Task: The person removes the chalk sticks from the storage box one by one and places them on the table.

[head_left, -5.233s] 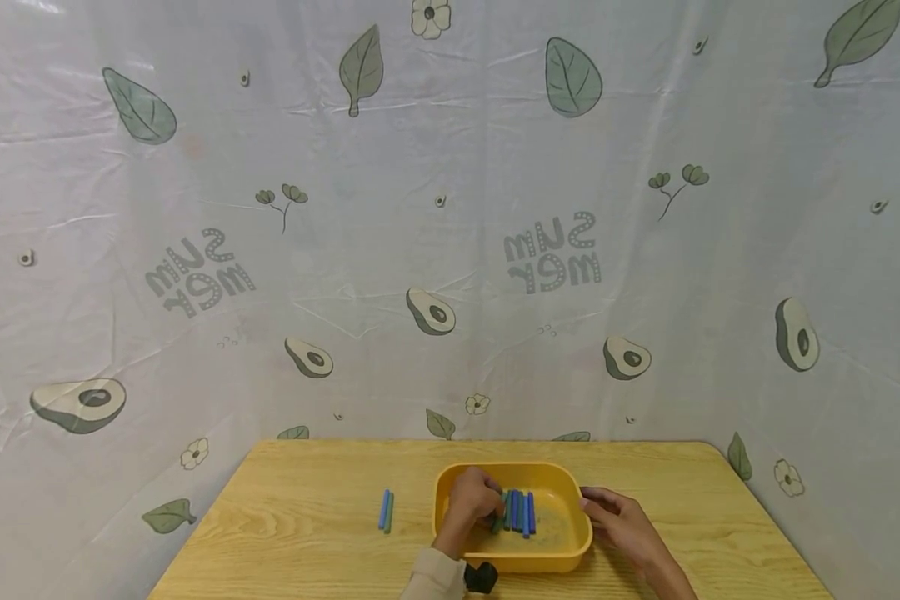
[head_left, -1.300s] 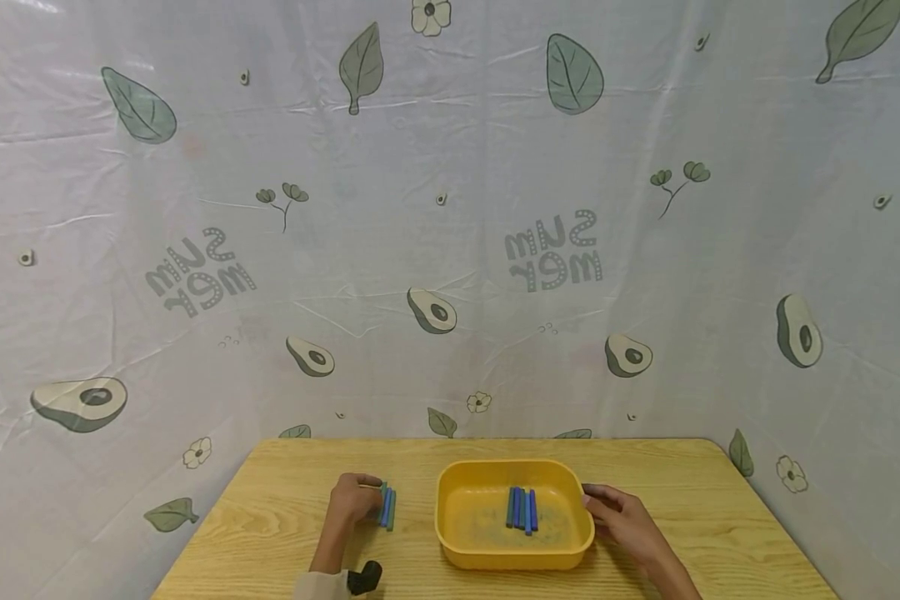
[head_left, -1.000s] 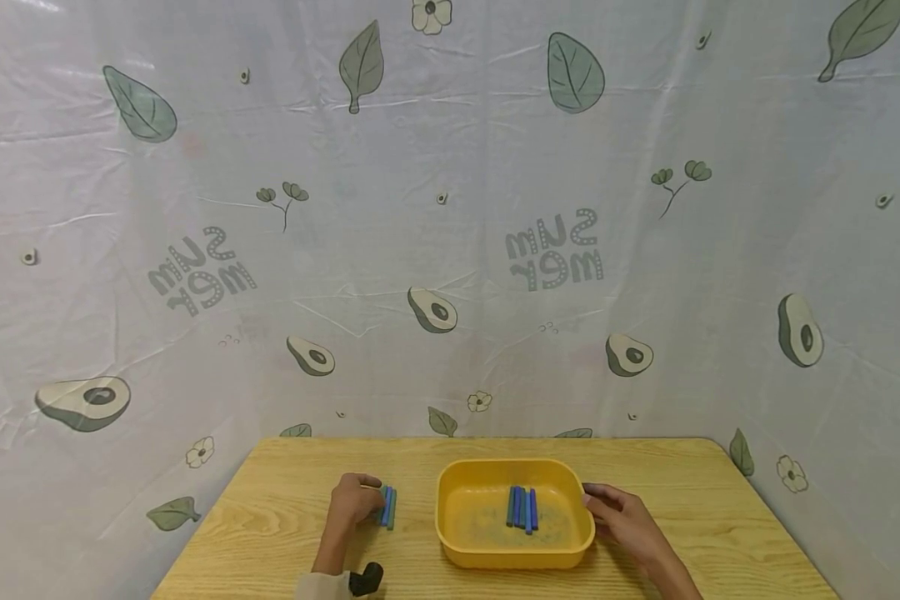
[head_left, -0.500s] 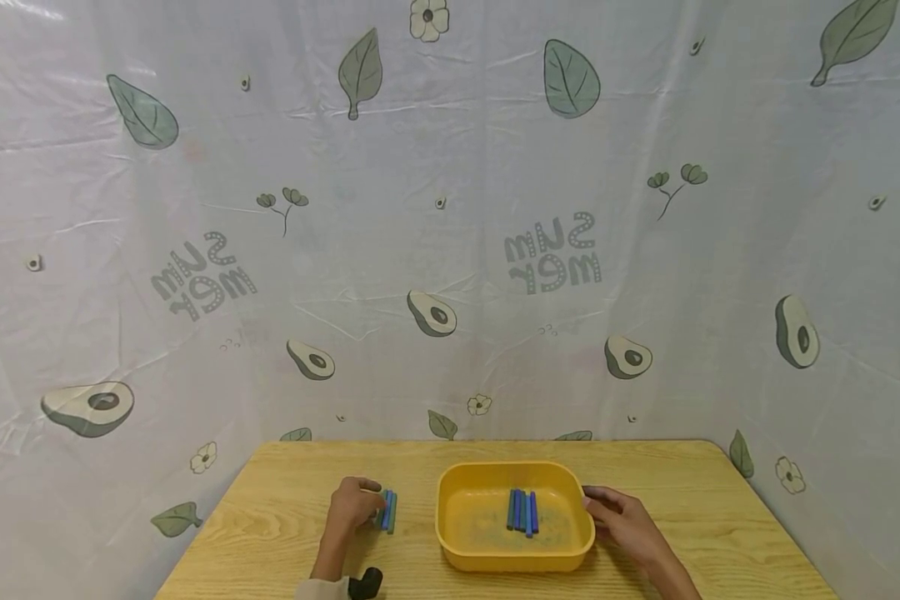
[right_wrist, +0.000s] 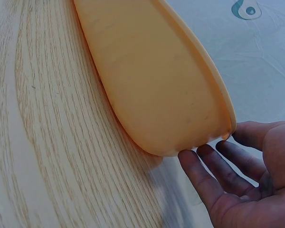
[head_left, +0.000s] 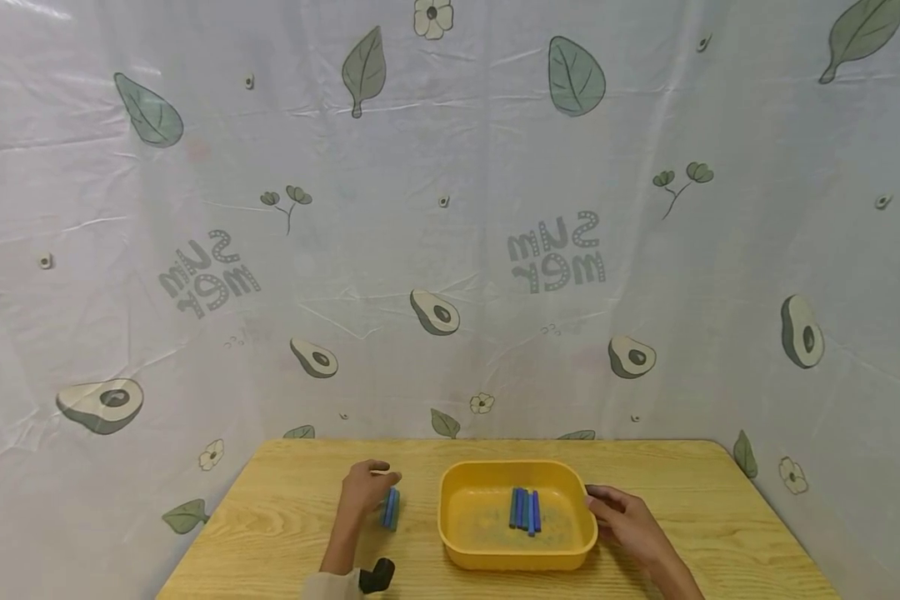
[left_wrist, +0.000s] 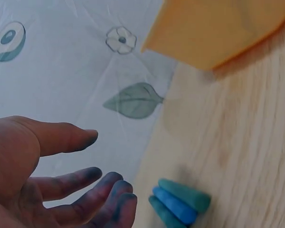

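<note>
My left hand [head_left: 365,487] is just left of and above three chalk sticks [head_left: 391,508] that lie side by side on the table. In the left wrist view its fingers are spread apart, hold nothing, and carry blue-green dust on the tips; the chalks there are green, blue and teal. My right hand [head_left: 624,521] holds the right end of a yellow plastic tray [head_left: 517,560]. The right wrist view has its thumb at the rim and its fingertips [right_wrist: 187,156] against the outer wall. Several blue and green chalk sticks [head_left: 525,510] lie in a row inside the tray.
The light wood table [head_left: 285,500] bears the tray right of its middle, with a strip of wood between it and the three chalks. Chalk dust smudges the tray's floor. A printed plastic sheet [head_left: 450,250] hangs behind and beside the table.
My left hand has gone from inside the tray to the table's left, where a third chalk now lies beside two; it has just let go and risen. My right hand stays on the tray.
</note>
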Demonstrator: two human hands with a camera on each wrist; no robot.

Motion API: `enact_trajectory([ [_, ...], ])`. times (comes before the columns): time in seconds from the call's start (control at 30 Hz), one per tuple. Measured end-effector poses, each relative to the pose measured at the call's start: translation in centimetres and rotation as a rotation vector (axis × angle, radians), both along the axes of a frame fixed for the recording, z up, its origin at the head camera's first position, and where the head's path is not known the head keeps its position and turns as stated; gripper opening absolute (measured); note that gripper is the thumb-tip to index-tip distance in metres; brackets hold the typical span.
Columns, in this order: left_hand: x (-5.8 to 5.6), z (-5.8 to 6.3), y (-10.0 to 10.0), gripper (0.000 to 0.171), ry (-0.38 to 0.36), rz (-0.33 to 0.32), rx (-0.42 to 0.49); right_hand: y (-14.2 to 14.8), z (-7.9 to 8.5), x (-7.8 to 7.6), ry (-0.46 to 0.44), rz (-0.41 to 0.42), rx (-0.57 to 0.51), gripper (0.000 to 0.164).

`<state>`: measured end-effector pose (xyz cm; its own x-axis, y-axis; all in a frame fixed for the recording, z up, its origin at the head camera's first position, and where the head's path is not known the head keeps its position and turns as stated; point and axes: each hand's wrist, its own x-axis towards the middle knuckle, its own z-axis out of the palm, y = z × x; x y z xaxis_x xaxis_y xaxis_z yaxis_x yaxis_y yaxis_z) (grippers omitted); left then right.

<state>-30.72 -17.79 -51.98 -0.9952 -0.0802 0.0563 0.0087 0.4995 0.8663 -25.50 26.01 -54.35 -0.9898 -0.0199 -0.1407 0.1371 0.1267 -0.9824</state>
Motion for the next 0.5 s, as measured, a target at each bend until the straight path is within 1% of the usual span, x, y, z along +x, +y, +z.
enact_trajectory([
  [0.2, 0.1, 1.1, 1.4, 0.051, -0.006, -0.019, 0.033, -0.2, 0.0, 0.0, 0.0, -0.021, 0.004, 0.056],
  [0.4, 0.1, 2.3, 2.8, 0.052, -0.029, -0.035, 0.128, -0.2, 0.0, 0.0, -0.005, -0.029, 0.005, 0.054],
  [0.5, 0.0, 2.8, 3.5, 0.052, -0.028, -0.046, 0.162, -0.2, 0.1, -0.1, -0.006, -0.029, 0.007, 0.053],
])
